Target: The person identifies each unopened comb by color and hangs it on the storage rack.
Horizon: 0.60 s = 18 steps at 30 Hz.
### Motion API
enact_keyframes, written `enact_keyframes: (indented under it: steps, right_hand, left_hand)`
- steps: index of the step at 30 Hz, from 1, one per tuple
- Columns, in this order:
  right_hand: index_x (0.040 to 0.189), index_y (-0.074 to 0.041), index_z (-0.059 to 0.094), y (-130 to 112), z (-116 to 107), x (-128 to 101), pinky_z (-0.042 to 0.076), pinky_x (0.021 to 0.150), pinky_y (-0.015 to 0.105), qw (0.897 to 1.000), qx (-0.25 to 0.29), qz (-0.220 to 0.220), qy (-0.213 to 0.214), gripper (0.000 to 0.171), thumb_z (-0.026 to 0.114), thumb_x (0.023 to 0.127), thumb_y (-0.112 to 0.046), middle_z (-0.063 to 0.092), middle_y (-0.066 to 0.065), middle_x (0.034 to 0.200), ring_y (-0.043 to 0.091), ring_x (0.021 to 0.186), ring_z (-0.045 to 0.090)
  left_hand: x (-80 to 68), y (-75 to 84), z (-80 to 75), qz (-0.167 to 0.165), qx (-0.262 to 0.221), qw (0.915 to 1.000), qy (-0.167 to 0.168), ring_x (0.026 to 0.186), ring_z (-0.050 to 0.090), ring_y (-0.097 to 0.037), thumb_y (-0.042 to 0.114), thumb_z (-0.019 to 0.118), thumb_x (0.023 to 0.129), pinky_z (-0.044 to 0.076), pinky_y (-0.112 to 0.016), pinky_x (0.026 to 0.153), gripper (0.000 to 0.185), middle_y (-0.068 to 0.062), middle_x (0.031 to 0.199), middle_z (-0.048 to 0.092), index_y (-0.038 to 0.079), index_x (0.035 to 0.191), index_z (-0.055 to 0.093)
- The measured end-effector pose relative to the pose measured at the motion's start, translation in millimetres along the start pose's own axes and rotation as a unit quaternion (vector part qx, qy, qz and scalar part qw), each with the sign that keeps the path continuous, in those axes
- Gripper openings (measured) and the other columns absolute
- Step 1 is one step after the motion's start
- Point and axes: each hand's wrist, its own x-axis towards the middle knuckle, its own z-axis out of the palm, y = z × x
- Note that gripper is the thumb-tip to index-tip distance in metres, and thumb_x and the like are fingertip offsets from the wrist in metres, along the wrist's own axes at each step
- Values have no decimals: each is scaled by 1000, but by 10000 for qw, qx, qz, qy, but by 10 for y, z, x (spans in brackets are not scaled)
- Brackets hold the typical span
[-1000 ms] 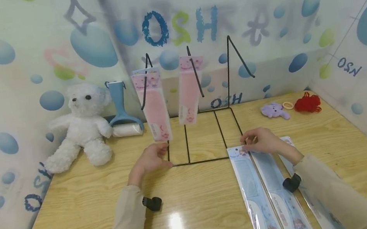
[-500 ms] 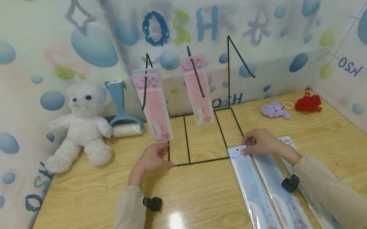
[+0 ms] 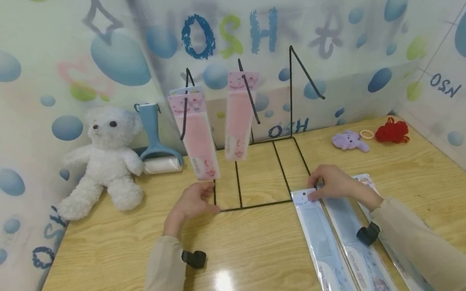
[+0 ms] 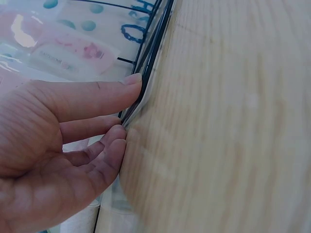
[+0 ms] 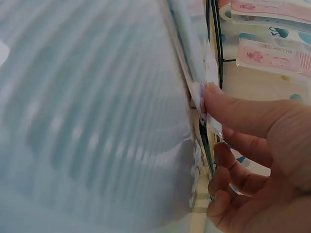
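My left hand holds the front left corner of a black wire display rack, thumb and curled fingers at the wire in the left wrist view. My right hand pinches the header of a blue packaged comb by the rack's front right corner. Beside it lie a second blue packaged comb and a third, partly under my right forearm. Pink packaged combs hang on the left hook with a blue header behind. From the middle hook hangs another pink packaged comb, tilted.
A white teddy bear and a blue-handled lint roller stand at the back left. Back right are a purple plush toy, a wooden ring and red yarn. A third hook rises at the rack's right.
The pink packaged comb on the middle hook swings right, then back left. The pinched blue packaged comb's header has shifted slightly toward me. My left hand stays in place.
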Motion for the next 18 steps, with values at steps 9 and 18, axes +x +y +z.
enact_keyframes:
  steps: [9,18]
  right_hand:
    - [85,-6,65,-60,-18,-38,41,58,26,9986,314,148,404,16,77,81,-16,62,3,84,13,66,48]
    - [94,-7,64,-332,-119,-70,49,74,34,9914,1137,56,643,12,71,87,-14,65,4,92,20,84,59]
  left_hand:
    - [9,4,9,90,7,10000,-25,116,52,-36,7,79,76,44,-47,99,71,-23,127,56,-9,136,46]
    - [12,-10,1,11,5,10000,-30,117,52,-37,7,79,77,44,-47,99,72,-23,128,55,-10,137,44]
